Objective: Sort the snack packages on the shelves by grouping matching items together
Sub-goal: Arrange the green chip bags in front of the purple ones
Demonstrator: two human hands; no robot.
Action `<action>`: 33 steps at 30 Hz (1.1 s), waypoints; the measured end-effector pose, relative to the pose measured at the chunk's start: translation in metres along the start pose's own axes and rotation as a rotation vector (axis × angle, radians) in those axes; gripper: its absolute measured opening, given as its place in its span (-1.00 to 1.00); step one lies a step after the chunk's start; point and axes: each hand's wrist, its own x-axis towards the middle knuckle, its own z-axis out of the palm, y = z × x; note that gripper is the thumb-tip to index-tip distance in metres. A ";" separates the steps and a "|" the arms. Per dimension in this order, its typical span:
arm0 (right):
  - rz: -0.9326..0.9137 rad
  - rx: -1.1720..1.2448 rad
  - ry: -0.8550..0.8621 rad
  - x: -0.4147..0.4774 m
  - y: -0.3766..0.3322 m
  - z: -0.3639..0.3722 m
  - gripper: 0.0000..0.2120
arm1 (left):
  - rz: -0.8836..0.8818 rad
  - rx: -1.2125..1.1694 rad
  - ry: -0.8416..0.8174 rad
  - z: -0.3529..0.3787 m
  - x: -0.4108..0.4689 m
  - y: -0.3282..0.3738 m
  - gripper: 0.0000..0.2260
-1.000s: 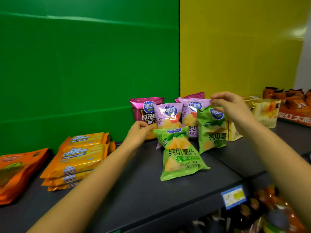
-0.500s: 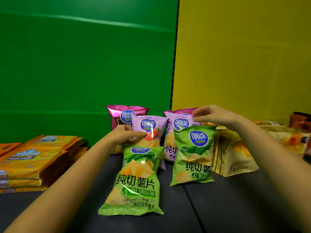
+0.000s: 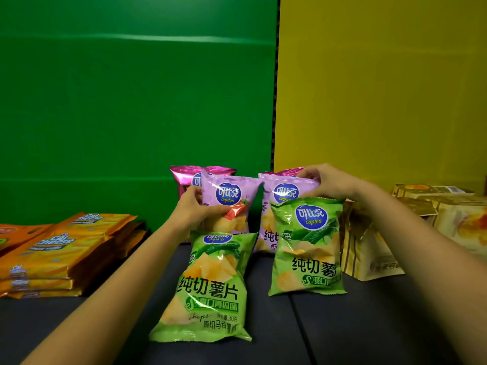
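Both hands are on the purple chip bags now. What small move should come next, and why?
Probably draw the two bags together. The left hand grips the left purple bag and the right hand grips the right purple bag, with a gap between them. They match, so closing that gap makes one group, behind the two green bags in front.

Both hands grip upright purple chip bags (image 3: pixel 228 204) behind two green bags (image 3: pixel 307 248)
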 end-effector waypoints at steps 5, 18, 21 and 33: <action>-0.018 0.033 0.006 -0.002 -0.003 -0.001 -0.58 | 0.060 0.002 0.142 0.001 -0.004 -0.010 -0.39; 0.042 0.143 0.319 -0.032 -0.011 -0.006 -0.59 | 0.036 0.152 0.167 -0.012 -0.032 -0.018 -0.40; 0.063 0.260 0.475 -0.069 -0.014 0.005 -0.52 | 0.053 0.234 0.241 -0.027 -0.056 -0.024 -0.34; 0.281 0.505 0.343 -0.134 -0.011 0.100 0.13 | -0.405 0.073 -0.275 -0.031 -0.113 -0.023 0.14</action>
